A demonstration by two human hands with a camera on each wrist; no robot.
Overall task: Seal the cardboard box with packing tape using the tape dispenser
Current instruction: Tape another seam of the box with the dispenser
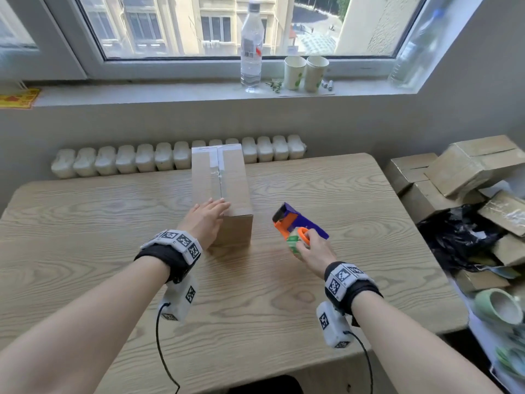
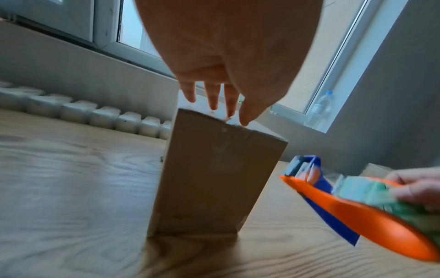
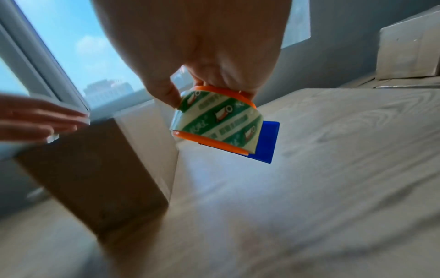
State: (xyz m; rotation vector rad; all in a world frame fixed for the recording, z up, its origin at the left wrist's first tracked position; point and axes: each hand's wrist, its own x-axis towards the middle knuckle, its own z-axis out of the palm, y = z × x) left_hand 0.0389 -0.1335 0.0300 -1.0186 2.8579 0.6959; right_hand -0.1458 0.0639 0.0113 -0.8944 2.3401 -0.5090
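A tall brown cardboard box (image 1: 235, 191) stands on the wooden table (image 1: 85, 223), with clear tape running along its top seam. My left hand (image 1: 208, 213) lies with straight fingers on the box's near top edge; the left wrist view shows the fingertips (image 2: 245, 120) touching that edge of the box (image 2: 209, 188). To the right of the box, my right hand (image 1: 312, 248) grips the orange and blue tape dispenser (image 1: 295, 226) by its green-printed roll, lifted above the table. In the right wrist view the fingers wrap the roll (image 3: 214, 120), and the box (image 3: 95, 169) is at left.
Several cardboard boxes (image 1: 468, 169) and a black bag (image 1: 460, 240) are piled off the table's right edge. A water bottle (image 1: 251, 46) and two paper cups (image 1: 305, 72) stand on the windowsill. A white radiator (image 1: 127, 160) runs behind the table.
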